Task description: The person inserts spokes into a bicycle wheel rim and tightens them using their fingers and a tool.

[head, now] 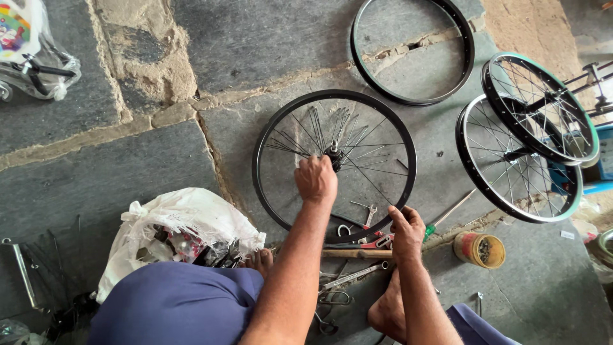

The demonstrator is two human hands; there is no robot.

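Mid-frame, our left hand pinches loose spokes by the hub while our right hand clamps the black spoked metal wheel rim.

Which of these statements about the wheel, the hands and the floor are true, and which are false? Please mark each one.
1. The left hand is at the hub of the black wheel. True.
2. The right hand rests on the bare rim. False: it grips the near edge of the black wheel; the bare rim lies farther away, without spokes.
3. A small tin stands to the right of the right hand. True.
4. The white bag lies on the finished wheels. False: it lies on the stone floor, to the left of the arms.
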